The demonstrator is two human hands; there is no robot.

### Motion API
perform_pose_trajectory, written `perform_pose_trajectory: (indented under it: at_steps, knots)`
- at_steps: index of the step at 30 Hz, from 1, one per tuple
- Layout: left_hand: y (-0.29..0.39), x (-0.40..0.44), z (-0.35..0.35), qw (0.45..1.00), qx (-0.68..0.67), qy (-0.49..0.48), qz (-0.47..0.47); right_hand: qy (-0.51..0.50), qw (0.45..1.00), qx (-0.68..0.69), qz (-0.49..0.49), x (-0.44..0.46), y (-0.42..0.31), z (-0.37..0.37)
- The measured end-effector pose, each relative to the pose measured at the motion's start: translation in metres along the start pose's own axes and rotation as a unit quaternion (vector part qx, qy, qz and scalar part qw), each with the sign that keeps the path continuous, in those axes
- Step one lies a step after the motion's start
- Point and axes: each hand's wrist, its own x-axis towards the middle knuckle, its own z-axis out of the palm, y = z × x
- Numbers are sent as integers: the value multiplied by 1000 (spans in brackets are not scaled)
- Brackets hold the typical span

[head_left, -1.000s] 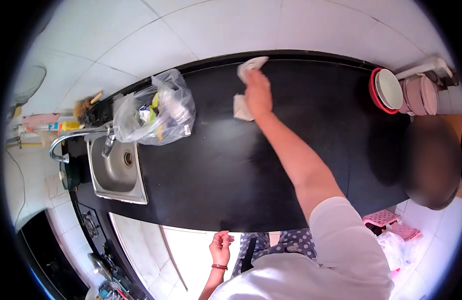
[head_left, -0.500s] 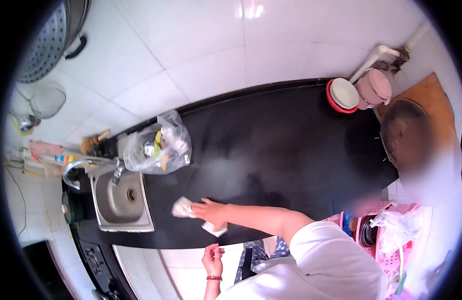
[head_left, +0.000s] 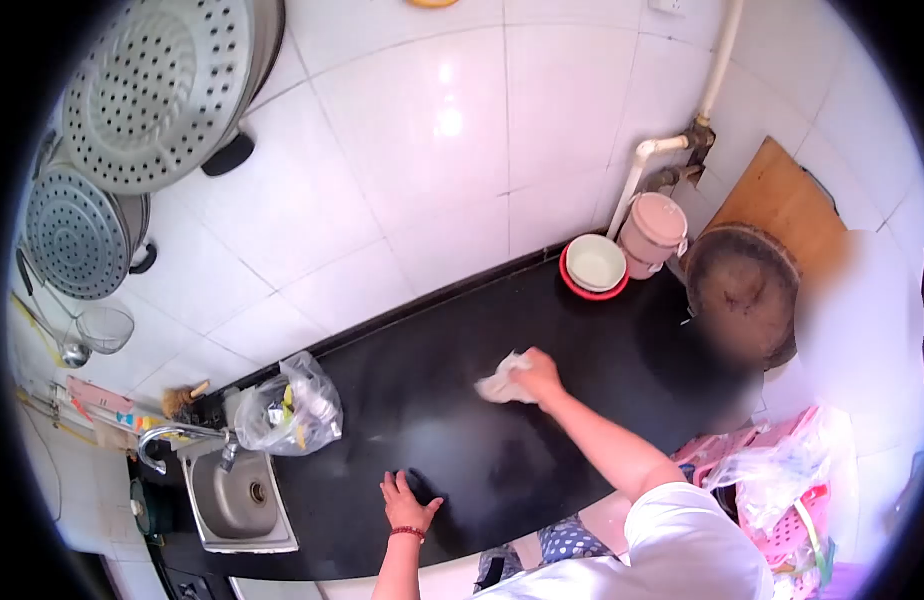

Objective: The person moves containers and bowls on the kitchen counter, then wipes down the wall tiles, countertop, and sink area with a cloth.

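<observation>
My right hand [head_left: 538, 379] is closed on a pale cloth [head_left: 504, 381], which lies against the black countertop [head_left: 432, 400] near its middle. Part of the cloth spreads out to the left of my fingers. Close to the counter's front edge, my left hand [head_left: 407, 500], with a red beaded bracelet at the wrist, rests on the surface with its fingers spread and nothing in it. A clear plastic bag [head_left: 290, 415] with mixed bits inside sits to the left, beside the steel sink [head_left: 242, 497].
At the back right stand a white bowl [head_left: 596, 262] in a red basin and a pink lidded container [head_left: 654, 230]. A round dark board [head_left: 744, 290] leans by a wooden board [head_left: 779, 195]. Perforated steamer trays [head_left: 162, 90] hang on the left wall. Pink baskets [head_left: 772, 520] stand lower right.
My right hand has carried the cloth away from the sink, right and farther back across the counter. My left hand has come up from below the edge onto the countertop. The view has shifted.
</observation>
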Motion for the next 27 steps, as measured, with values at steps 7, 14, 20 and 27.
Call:
perform_pose_trajectory:
  at_steps: [7, 14, 20, 27]
  knots:
    - [51, 33, 34, 992, 28, -67, -105, 296, 917, -63, -259, 143, -214, -241]
    - [55, 29, 28, 990, 37, -76, -115, 496, 619, -109, -599, 201, -526, -406]
    - [55, 31, 27, 989, 25, -79, -126, 529, 520, -103, -662, 254, -480, -294]
    - [49, 37, 33, 990, 6, -68, -125, 360, 767, -156, -507, 255, -191, -129]
